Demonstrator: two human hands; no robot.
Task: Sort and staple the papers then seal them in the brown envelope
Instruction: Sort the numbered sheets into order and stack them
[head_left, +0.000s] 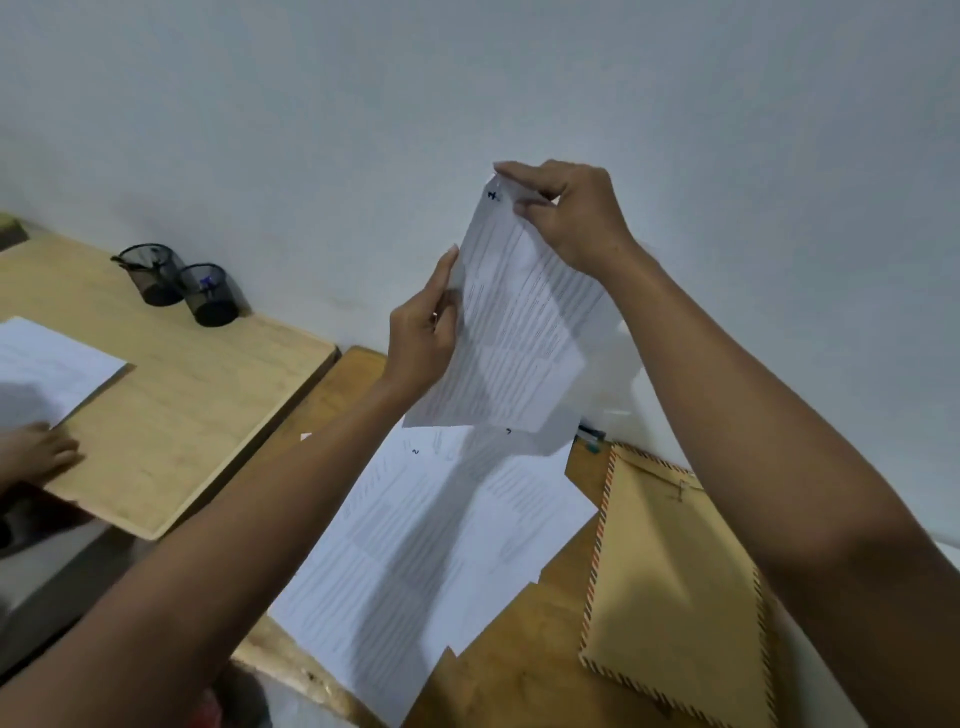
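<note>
Both hands have the sheet (519, 322) lifted, right hand (571, 218) fingers pinching its top corner, left hand (423, 332) fingers pinching the side edge, probably reading its number, while other papers (415, 545) and the brown envelope (675, 571) lie on the surface below.

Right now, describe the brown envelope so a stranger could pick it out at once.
Start at the darker wooden desk against the wall, under the person's raised arms. To the right of the white printed sheets spread on it lies the brown envelope, flat, partly under the right forearm. It alone is tan, with a red-and-dark striped border.
</note>
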